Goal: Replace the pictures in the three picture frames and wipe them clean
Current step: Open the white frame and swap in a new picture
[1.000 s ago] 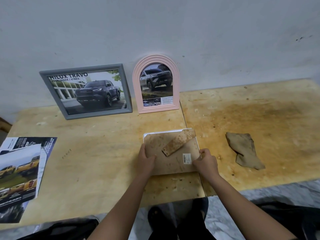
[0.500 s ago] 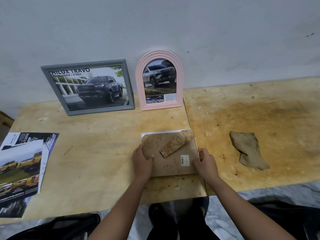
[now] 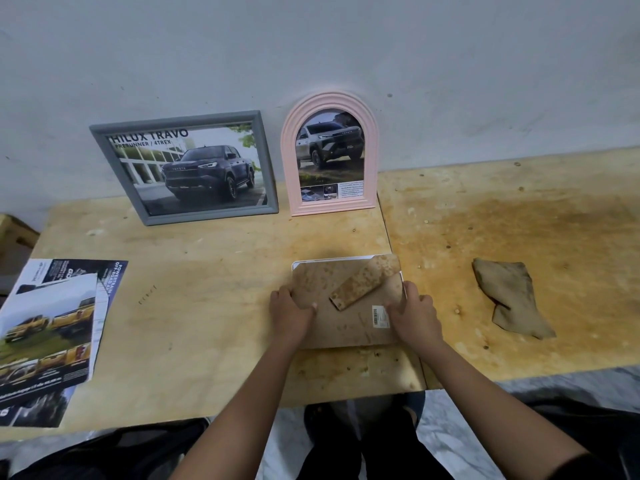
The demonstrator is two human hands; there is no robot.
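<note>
At lower centre, the face-down frame (image 3: 346,327) lies between both hands: left hand (image 3: 290,315) grips its left edge, right hand (image 3: 414,315) its right edge.

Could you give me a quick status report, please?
Left hand, right hand grip face-down white frame. Gray frame, pink frame stand at wall. Cloth lies aside.

The front of the white frame (image 3: 346,262) is hidden under its backing board (image 3: 346,327); the brochures (image 3: 48,334) run off the left edge.
</note>
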